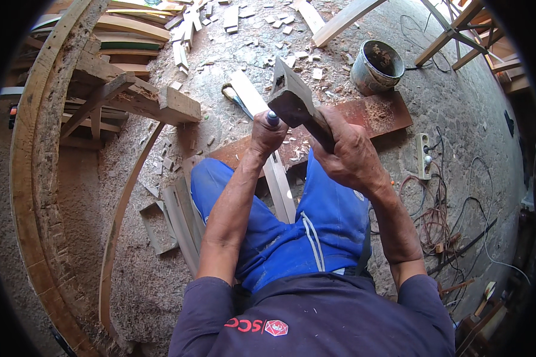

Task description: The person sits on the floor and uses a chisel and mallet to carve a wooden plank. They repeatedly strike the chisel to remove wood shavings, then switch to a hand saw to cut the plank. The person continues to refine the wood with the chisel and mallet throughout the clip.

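My right hand point(350, 156) grips the handle of a heavy wooden mallet point(292, 98), its dark block head raised at centre. My left hand point(267, 132) is closed around a chisel with a blue handle point(272, 119), held upright just under the mallet head. The chisel stands over a long pale wooden slat point(268, 149) that runs from the sawdust down between my knees. A reddish-brown board point(369, 116) lies across under the slat. I sit in blue trousers.
A grey metal bucket point(376, 66) stands at upper right. Curved wooden beams point(36, 178) arc along the left. A white power strip point(423, 156) and tangled cables point(441, 214) lie at right. Offcuts and chips point(280, 35) litter the sawdust floor.
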Tool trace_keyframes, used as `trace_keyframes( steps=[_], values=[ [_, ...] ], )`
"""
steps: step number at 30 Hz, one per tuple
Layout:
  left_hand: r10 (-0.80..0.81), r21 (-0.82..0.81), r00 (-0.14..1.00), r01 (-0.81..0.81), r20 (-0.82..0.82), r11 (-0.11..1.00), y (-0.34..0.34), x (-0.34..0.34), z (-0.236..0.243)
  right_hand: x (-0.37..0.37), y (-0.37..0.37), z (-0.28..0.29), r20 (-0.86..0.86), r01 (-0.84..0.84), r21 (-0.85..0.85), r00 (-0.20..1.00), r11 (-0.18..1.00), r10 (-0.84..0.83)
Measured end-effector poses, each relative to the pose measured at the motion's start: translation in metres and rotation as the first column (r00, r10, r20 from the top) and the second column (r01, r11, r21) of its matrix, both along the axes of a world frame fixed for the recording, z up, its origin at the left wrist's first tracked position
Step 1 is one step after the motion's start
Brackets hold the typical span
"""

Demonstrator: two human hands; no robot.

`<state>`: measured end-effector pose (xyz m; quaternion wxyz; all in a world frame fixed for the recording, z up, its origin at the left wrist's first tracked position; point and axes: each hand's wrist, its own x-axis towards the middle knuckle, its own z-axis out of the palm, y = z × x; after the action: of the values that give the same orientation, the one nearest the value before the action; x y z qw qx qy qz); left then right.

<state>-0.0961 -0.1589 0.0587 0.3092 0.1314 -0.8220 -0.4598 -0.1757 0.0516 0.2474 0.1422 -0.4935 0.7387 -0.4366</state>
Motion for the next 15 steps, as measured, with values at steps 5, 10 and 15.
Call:
trace_keyframes(
  steps=[5,10,15],
  values=[
    [-0.058,-0.179,0.996,0.069,0.064,0.981,-0.012,0.012,-0.027,0.000,-0.032,-0.028,-0.257,-0.087,0.317,0.951,0.944,0.173],
    [-0.060,0.189,0.998,0.064,-0.032,0.980,-0.013,0.013,-0.032,-0.005,-0.039,-0.017,-0.284,-0.154,0.294,0.928,0.943,0.240],
    [-0.095,0.149,0.993,0.106,-0.077,0.983,-0.007,0.021,-0.029,0.004,-0.035,0.011,-0.302,-0.083,0.265,0.939,0.961,0.165]
  ],
)
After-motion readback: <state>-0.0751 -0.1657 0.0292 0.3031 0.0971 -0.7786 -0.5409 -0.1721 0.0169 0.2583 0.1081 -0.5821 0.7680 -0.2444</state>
